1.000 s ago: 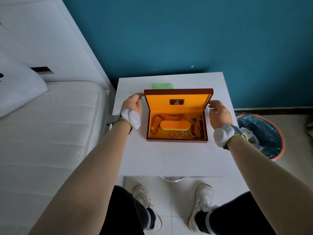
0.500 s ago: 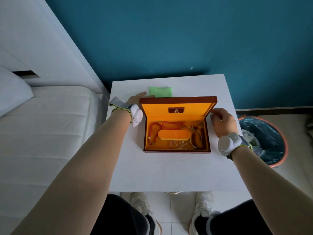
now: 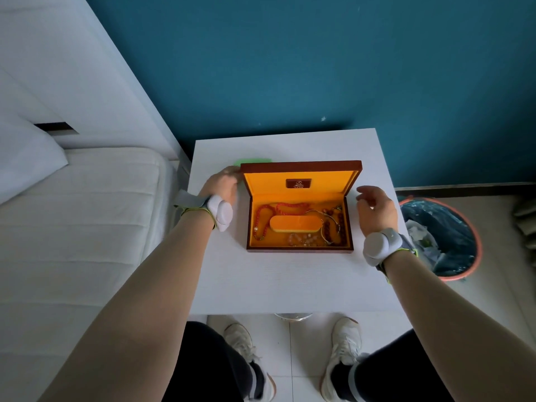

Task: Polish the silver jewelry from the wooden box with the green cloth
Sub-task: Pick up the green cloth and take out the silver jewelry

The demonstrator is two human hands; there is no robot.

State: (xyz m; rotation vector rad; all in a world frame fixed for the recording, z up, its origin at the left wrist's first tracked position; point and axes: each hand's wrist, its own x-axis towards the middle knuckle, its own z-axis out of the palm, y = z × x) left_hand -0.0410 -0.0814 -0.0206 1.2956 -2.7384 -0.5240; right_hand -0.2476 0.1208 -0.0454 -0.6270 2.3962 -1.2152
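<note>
The wooden box (image 3: 300, 248) stands open in the middle of the white table (image 3: 290, 282), its orange-lined lid upright. Inside lie a red bead string (image 3: 272, 208), a silver bangle (image 3: 327, 224), pale beads and an orange pad (image 3: 295, 224). The green cloth (image 3: 251, 161) lies flat behind the box's left corner, mostly hidden by the lid. My left hand (image 3: 222, 184) is at the lid's left edge, its fingertips near the cloth. My right hand (image 3: 375, 207) hovers just right of the box with relaxed fingers, holding nothing.
A white bed (image 3: 81, 227) with a pillow (image 3: 26, 158) borders the table on the left. An orange-rimmed waste bin (image 3: 441, 236) lined with a dark bag stands on the floor to the right. A teal wall rises behind the table. My shoes show below the table's front edge.
My right hand has come off the lid's right edge and spread its fingers. My left hand stays by the lid's left corner. The view has shifted slightly.
</note>
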